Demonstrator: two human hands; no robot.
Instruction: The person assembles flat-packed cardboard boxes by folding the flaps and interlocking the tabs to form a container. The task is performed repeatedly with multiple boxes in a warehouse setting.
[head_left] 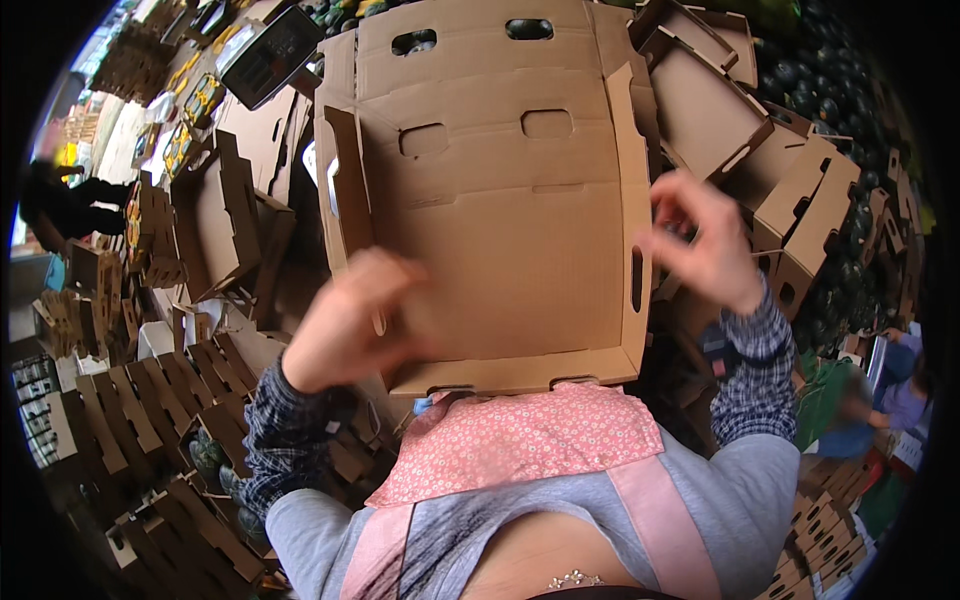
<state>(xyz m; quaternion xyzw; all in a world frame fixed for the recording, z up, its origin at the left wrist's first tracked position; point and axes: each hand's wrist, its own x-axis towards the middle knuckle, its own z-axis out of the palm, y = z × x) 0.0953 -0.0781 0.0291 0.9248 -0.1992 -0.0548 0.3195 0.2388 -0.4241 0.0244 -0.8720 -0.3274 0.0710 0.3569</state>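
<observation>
A brown cardboard box (500, 270), partly folded, lies in front of me. Its near wall (520, 372) and side walls stand up, while the far panel with cut-out hand holes (480, 75) stretches out flat. My left hand (350, 320) hovers over the near left corner, blurred, thumb and fingers apart. Beside the right wall (632, 200), my right hand (708, 245) is curved with a gap between thumb and fingers. Its thumb tip is close to the wall's edge; I cannot tell whether it touches. Neither hand visibly holds anything.
Open cardboard boxes stand on the left (215, 220) and right (705, 110). Dark green round produce (830, 90) is heaped at the far right. A dark screen (270, 58) stands at the far left. Rows of boxes (140, 410) fill the lower left. Other people (905, 385) are at the right edge.
</observation>
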